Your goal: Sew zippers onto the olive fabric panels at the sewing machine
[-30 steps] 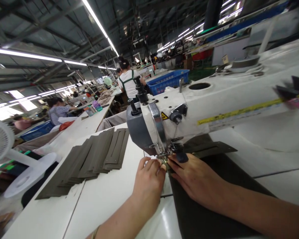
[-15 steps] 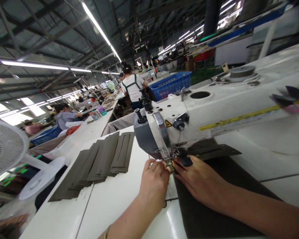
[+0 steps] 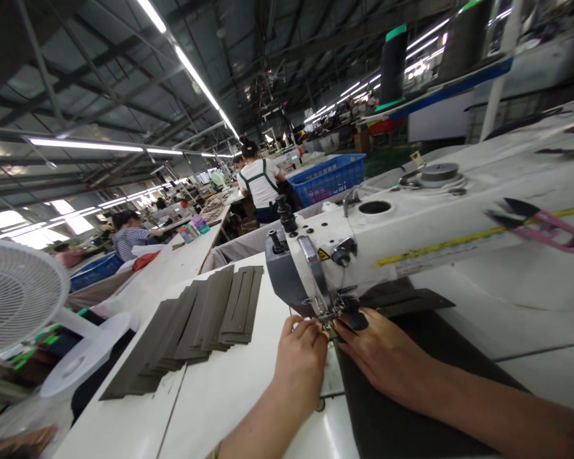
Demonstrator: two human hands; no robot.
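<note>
My left hand [image 3: 302, 360] is closed, fingertips curled together beside the presser foot of a white sewing machine [image 3: 397, 233]. What its fingers pinch is hidden. From the other side, my right hand [image 3: 387, 347] grips a dark olive fabric piece [image 3: 373, 417] at its edge, fingertips close to the needle area. The fabric lies flat on the white table and runs under my right forearm. Behind the right hand, another dark piece with a slit [image 3: 421, 301] rests beneath the machine arm. The needle tip itself cannot be made out.
Overlapping dark cut pieces [image 3: 186, 338] lie left of the machine. Pink thread snips [image 3: 550, 226] rest on the machine arm by a yellow measuring tape [image 3: 440, 245]. A white fan [image 3: 19, 299] stands at left. Beyond are a blue crate [image 3: 328, 178] and co-workers [image 3: 261, 182].
The view has shifted slightly, so the machine, table and fan appear a little lower. Both hands stay by the presser foot, with hardly any movement relative to the machine.
</note>
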